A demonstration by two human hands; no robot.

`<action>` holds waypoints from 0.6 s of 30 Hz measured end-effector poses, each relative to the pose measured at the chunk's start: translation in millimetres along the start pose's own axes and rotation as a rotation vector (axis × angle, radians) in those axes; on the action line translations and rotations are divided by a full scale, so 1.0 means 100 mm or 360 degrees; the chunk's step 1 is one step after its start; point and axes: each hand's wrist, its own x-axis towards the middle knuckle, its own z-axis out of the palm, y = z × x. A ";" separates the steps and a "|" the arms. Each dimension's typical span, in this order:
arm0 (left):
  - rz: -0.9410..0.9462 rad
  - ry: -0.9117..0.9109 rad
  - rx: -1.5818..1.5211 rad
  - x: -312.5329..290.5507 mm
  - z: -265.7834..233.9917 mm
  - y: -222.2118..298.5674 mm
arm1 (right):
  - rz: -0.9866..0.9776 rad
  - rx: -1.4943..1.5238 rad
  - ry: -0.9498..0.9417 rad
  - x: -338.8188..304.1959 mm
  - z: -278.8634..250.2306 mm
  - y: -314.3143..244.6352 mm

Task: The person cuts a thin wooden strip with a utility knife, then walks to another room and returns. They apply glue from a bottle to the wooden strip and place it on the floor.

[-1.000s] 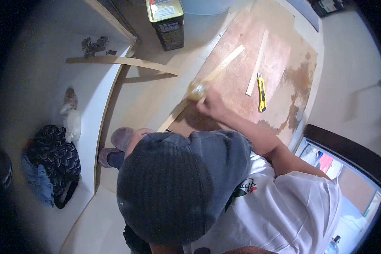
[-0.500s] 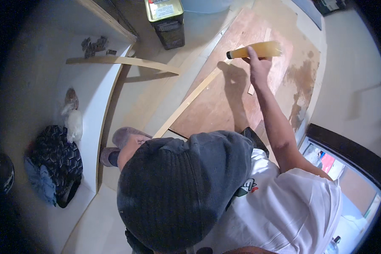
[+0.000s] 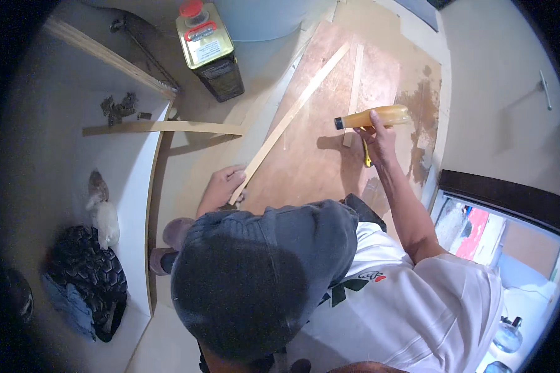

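Observation:
My right hand (image 3: 379, 140) is closed around a bottle of amber liquid (image 3: 373, 117), tilted on its side with its black cap pointing left. It is above a reddish plywood board (image 3: 305, 168). My left hand (image 3: 224, 185) grips the near end of a long, pale wooden strip (image 3: 292, 112), which runs diagonally across the board. A shorter wooden strip (image 3: 354, 87) lies on the board beyond the bottle. Just below my right hand is a small yellow tool (image 3: 367, 155), its kind partly hidden.
A square tin with a red cap (image 3: 208, 56) stands at the far left, beside a light blue round container (image 3: 261, 22). Another strip (image 3: 168, 127) juts from a white open cabinet (image 3: 130, 186) on the left. Inside it lies a dark patterned bag (image 3: 87, 273).
My left hand has moved from beside my leg to the strip's near end, and that strip has shifted away. The bottle has come nearer, uncovering the strip's far end. The whole view has shifted.

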 end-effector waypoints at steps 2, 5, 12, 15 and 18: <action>0.0039 0.0174 0.0069 0.05 0.14 -0.02 | -0.0016 -0.0105 0.0001 -0.09 0.17 0.01; -0.0060 0.0184 0.0448 0.05 0.11 -0.16 | -0.0196 -0.0358 -0.0113 -0.06 0.40 0.05; -0.0062 0.0194 -0.0061 -0.02 -0.16 -1.06 | -0.0710 -0.0847 -0.0559 -0.03 1.01 0.47; -0.0081 0.0243 0.0205 0.13 -0.16 -1.10 | -0.0828 -0.1074 -0.0707 0.00 1.02 0.63; -0.0054 0.0324 0.0346 0.21 -0.08 -1.04 | -0.1076 -0.1386 -0.0832 -0.02 0.92 0.88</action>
